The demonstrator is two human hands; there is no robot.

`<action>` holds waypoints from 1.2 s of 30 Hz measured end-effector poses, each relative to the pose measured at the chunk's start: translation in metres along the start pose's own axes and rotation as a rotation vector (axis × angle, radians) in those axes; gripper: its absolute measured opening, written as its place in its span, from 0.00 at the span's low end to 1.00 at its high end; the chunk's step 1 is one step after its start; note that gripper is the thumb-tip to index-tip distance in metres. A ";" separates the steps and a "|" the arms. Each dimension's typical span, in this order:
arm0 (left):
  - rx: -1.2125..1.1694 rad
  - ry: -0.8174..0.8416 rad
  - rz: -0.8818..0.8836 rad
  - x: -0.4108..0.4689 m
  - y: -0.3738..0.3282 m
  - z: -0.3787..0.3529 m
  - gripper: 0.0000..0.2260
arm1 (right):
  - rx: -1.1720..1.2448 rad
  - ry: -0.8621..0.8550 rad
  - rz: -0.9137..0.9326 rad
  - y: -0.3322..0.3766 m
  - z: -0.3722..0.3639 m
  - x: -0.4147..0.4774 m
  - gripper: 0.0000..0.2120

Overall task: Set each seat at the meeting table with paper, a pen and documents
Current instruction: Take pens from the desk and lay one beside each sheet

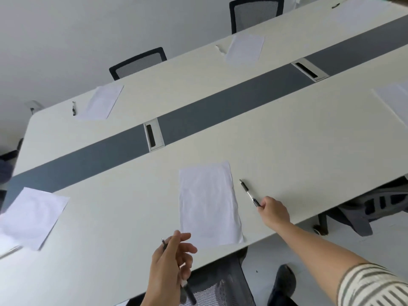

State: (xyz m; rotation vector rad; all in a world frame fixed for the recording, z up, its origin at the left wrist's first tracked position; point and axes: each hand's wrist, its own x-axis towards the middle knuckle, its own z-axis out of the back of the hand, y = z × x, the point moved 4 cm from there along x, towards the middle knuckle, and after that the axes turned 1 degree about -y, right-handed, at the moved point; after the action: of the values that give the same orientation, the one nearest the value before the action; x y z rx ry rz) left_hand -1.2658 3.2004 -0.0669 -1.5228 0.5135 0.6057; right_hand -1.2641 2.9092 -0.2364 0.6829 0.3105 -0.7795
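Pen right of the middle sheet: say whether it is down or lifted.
Down: the pen lies flat on the table, right hand pinching its near end.

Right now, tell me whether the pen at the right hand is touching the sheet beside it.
Apart. The head view shows a strip of bare table between the pen and the sheet, along the pen's whole length.

Matt, smooth off-white table point(287, 133); slightly creased paper sheet point(208, 202) between the hands; seemingly plastic pen point(249, 192) at the right hand point(274, 212).
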 end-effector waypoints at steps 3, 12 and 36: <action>0.005 0.007 0.008 0.005 -0.002 0.009 0.15 | -0.035 -0.023 -0.011 0.002 0.002 0.002 0.06; 0.067 0.190 -0.087 0.009 -0.019 -0.006 0.21 | 0.306 -0.073 0.009 -0.033 0.046 -0.072 0.04; 0.407 0.732 -0.022 -0.193 0.167 -0.362 0.26 | 0.979 -0.493 -0.395 -0.396 0.220 -0.320 0.03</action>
State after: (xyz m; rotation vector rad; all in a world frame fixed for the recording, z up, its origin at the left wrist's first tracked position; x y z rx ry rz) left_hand -1.4977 2.8231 -0.0656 -1.3196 1.1000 -0.1057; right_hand -1.7694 2.7316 -0.0918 1.3211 -0.4459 -1.4650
